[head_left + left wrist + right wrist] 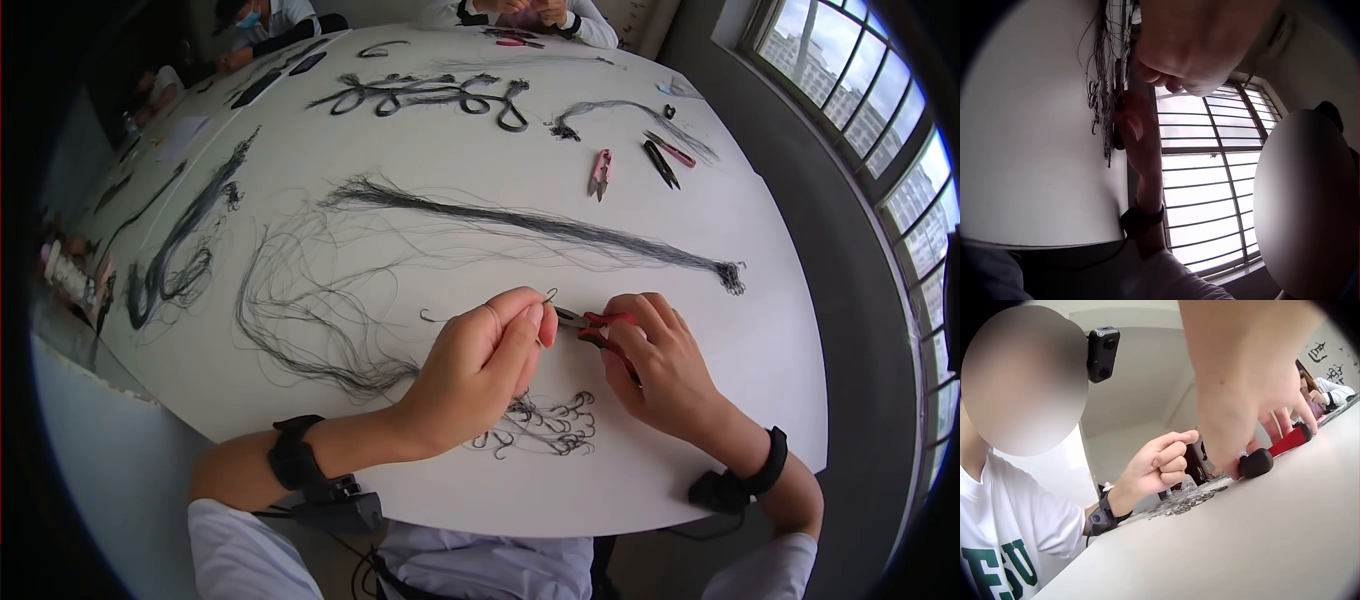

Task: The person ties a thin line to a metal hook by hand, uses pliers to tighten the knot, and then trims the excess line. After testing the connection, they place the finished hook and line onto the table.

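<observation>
surface [760, 330]: white and round; work is kept at the near edge, close to the body, so both wrists can be braced on it.
line bundles: long dark bundle [540, 225] is laid out straight across the middle, ends bunched at the right, presumably to stop tangling; loose strands [300, 310] are fanned out to the left of the hands.
spare tools: pink snips [599, 173] and a dark pair [660, 163] are parked further back, well apart from the hands.
hook pile [545, 425]: finished-looking hooks with line are heaped just beside and below the left hand, near the edge.
right hand [660, 365]: fingers are wrapped round the red-handled pliers [598, 328]; nose is pointed left toward the other hand, handle end is rested on the surface in the right wrist view.
left hand [480, 365]: fingertips are pinched on a small hook [549, 295], held raised just at the plier nose so it can be worked on; thin line itself is too fine to be traced.
</observation>
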A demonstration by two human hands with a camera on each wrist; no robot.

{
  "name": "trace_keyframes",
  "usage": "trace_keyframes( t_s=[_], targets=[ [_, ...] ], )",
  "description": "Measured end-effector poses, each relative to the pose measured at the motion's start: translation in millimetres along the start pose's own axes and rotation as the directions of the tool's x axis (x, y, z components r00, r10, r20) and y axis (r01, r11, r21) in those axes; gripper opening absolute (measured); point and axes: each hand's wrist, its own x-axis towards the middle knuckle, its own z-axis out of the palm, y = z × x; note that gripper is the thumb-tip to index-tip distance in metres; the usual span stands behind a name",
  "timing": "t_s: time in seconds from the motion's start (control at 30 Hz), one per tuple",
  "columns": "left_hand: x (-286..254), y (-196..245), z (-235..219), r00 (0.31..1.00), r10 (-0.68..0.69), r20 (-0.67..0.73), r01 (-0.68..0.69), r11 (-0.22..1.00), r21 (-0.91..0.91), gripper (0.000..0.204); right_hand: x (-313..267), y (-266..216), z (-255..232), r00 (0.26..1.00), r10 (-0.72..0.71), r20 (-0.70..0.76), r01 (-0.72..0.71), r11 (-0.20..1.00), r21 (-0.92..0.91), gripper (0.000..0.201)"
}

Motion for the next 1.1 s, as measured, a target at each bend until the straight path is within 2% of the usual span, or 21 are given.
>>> trace_keyframes(
  t_s=[0.07,0.13,0.17,0.2,0.27,0.4,0.53,0.73,0.83,1.1],
  targets=[
    [-0.2,-0.1,-0.4,1.0,0.009,-0.029,-0.009,1.0,-0.005,0.027,3.0,3.8,0.0,0.998,0.02,-0.052,-0.016,0.997,0.071,0.014],
    [-0.1,-0.8,-0.9,0.999,-0.019,-0.026,0.018,0.998,-0.06,0.027,6.8,-2.2,-10.5,0.953,0.282,-0.107,-0.217,0.888,0.406,0.014],
    [-0.5,-0.1,-0.9,0.999,-0.017,-0.034,0.014,0.998,-0.064,0.027,9.3,-4.4,-11.3,0.955,0.226,-0.193,-0.139,0.913,0.384,0.014],
    [-0.6,1.6,-0.8,0.999,-0.035,-0.026,0.033,0.995,-0.089,0.028,11.6,-7.4,-13.5,0.957,0.218,-0.19,-0.133,0.914,0.382,0.014],
    [-0.2,2.6,-1.2,0.999,-0.046,-0.024,0.043,0.992,-0.118,0.028,16.5,-14.1,-18.8,0.965,0.054,-0.257,0.015,0.966,0.259,0.014],
    [-0.8,-0.9,-1.0,0.999,-0.044,-0.029,0.04,0.991,-0.125,0.028,22.7,-20.4,-17.4,0.953,-0.04,-0.299,0.081,0.989,0.127,0.017],
    [-2.9,-1.1,0.1,1.0,-0.028,0.01,0.029,0.99,-0.139,0.025,20.0,-17.4,-13.3,0.965,-0.043,-0.258,0.073,0.992,0.106,0.017],
    [-2.3,2.1,0.5,0.995,-0.03,0.092,0.05,0.972,-0.23,0.023,20.0,-23.0,-11.9,0.951,-0.042,-0.306,0.082,0.99,0.118,0.019],
    [-3.5,3.0,3.5,0.996,-0.027,0.085,0.048,0.965,-0.256,0.023,19.4,-24.5,-12.2,0.959,-0.05,-0.281,0.082,0.991,0.105,0.022],
    [-4.5,3.4,1.6,0.995,0.006,0.1,0.012,0.982,-0.187,0.026,15.0,-24.2,-10.7,0.961,-0.045,-0.271,0.086,0.987,0.139,0.022]
  ],
)
